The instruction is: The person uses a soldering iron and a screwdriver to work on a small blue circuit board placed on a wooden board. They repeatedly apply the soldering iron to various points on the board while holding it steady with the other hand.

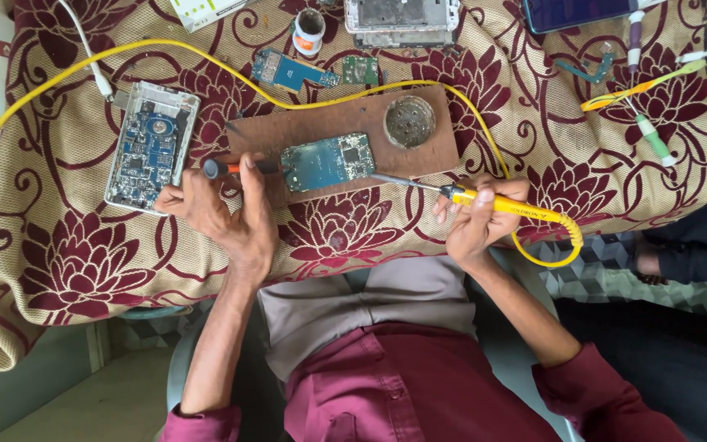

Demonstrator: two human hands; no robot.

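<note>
Circuit board (326, 162), the teal one, is being worked on right between the two hands, lying flat on a brown wooden block (312, 131) on the floral-cloth tabletop (419, 229). The right hand (478, 219) is being kept wrapped around a yellow soldering iron (501, 203), with the metal tip being aimed at the board's right edge; whether it's actually touching can't be made out. The left hand (221, 211) is being closed on a small orange-and-black tool (235, 168), pointed at the board's left edge, fingers curled loosely.

Progress-wise, it looks early to middle: no fresh joints or removed parts can be picked out, so most of the soldering is probably being left to do. A round tin (409, 121) is sitting on the block just beyond the right hand. An opened device with a blue board (150, 146) is lying just past the left hand, and smaller board pieces (292, 70) are being left further out. The iron's yellow cable (83, 61) is looping around the far side.
</note>
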